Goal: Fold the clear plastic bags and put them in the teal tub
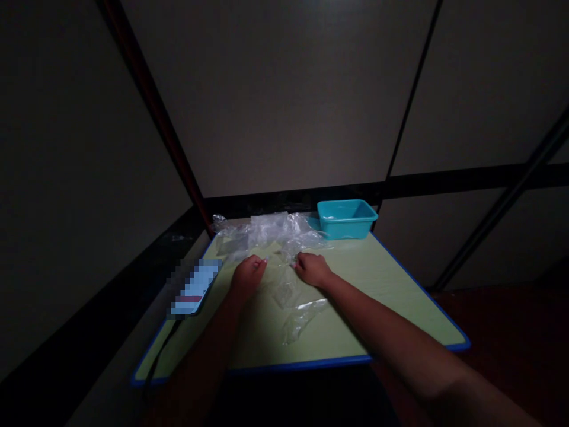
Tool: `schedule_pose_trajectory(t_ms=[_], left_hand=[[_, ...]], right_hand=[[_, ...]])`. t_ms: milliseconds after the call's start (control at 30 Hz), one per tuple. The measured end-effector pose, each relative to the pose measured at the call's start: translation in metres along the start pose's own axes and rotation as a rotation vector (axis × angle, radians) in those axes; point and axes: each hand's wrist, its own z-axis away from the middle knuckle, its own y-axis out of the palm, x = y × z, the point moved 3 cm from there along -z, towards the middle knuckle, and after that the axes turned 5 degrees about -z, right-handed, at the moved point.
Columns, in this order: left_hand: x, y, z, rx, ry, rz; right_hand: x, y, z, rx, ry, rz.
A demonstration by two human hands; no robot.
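Observation:
My right hand point(313, 270) is closed in a pinch on a clear plastic bag point(287, 293), whose crumpled film trails toward me over the table. Opposite it, a short gap away, my left hand point(249, 276) has its thumb and fingers pressed together. Dim light and the see-through film hide what those left fingertips hold. Just beyond both hands lies a loose pile of clear plastic bags point(271, 228), wrinkled and overlapping.
The small table point(377, 296) has a pale green top and blue edging. At its back right stands a turquoise plastic basket point(347, 228). A lit phone point(200, 284) with a dark cable point(162, 350) lies along the left edge. Panelled walls rise close behind and to the left.

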Motion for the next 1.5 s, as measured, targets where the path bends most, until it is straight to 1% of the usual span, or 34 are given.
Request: schedule_pose_trajectory(t_ms=[33,100,133,167,200,233,267,300,333,400,467,533,667,733,800,900,1033,1133,1233,1433,1500], left_hand=[[-0.001,0.000,0.004,0.042,-0.056,0.055],[-0.005,-0.004,0.016,0.118,-0.127,0.134],[-0.007,-0.006,0.025,0.158,-0.152,0.180],[-0.008,-0.008,0.036,0.228,-0.195,0.251],[-0.008,-0.008,0.050,0.349,-0.300,0.445],[-0.007,-0.008,0.065,0.442,-0.405,0.602],[-0.006,-0.008,0.079,0.509,-0.491,0.713],[-0.005,-0.008,0.092,0.549,-0.554,0.780],[-0.004,-0.007,0.103,0.565,-0.607,0.838],[-0.003,-0.003,0.117,0.564,-0.691,0.925],[-0.004,0.004,0.122,0.531,-0.745,0.982],[-0.006,0.013,0.119,0.479,-0.772,1.016],[-0.012,0.029,0.104,0.347,-0.817,1.023],[-0.013,0.033,0.096,0.326,-0.833,0.989],[-0.015,0.033,0.091,0.345,-0.826,0.958],[-0.017,0.023,0.092,0.364,-0.832,0.944],[-0.017,0.002,0.108,0.321,-0.895,0.976],[-0.014,-0.005,0.117,0.286,-0.926,1.022],[-0.013,-0.001,0.115,0.289,-0.925,1.080],[-0.021,0.024,0.096,0.372,-0.919,1.129],[-0.025,0.030,0.093,0.387,-0.923,1.118]], right_hand=[[0.000,-0.001,0.001,-0.012,-0.010,0.028],[0.001,-0.003,0.003,-0.024,-0.047,0.057],[0.000,-0.003,0.004,-0.026,-0.064,0.058],[0.000,-0.003,0.005,-0.026,-0.078,0.053],[-0.001,-0.003,0.006,-0.027,-0.092,0.046],[-0.001,-0.003,0.006,-0.030,-0.104,0.042],[-0.002,-0.003,0.006,-0.033,-0.114,0.039],[-0.002,-0.002,0.006,-0.037,-0.120,0.038],[-0.002,-0.002,0.006,-0.039,-0.125,0.039],[-0.002,-0.001,0.006,-0.040,-0.133,0.041],[-0.002,0.000,0.006,-0.037,-0.151,0.037],[-0.002,0.000,0.007,-0.035,-0.170,0.030],[-0.002,0.000,0.008,-0.027,-0.181,0.021],[-0.003,0.000,0.008,-0.024,-0.183,0.016],[-0.003,0.000,0.008,-0.019,-0.184,0.015],[-0.004,0.000,0.008,-0.019,-0.190,0.018],[-0.004,0.000,0.009,-0.031,-0.204,0.024],[-0.005,0.001,0.009,-0.030,-0.208,0.033],[-0.005,0.001,0.010,-0.026,-0.209,0.029],[-0.006,-0.002,0.014,-0.018,-0.208,0.022],[-0.006,-0.003,0.015,-0.009,-0.209,0.021]])
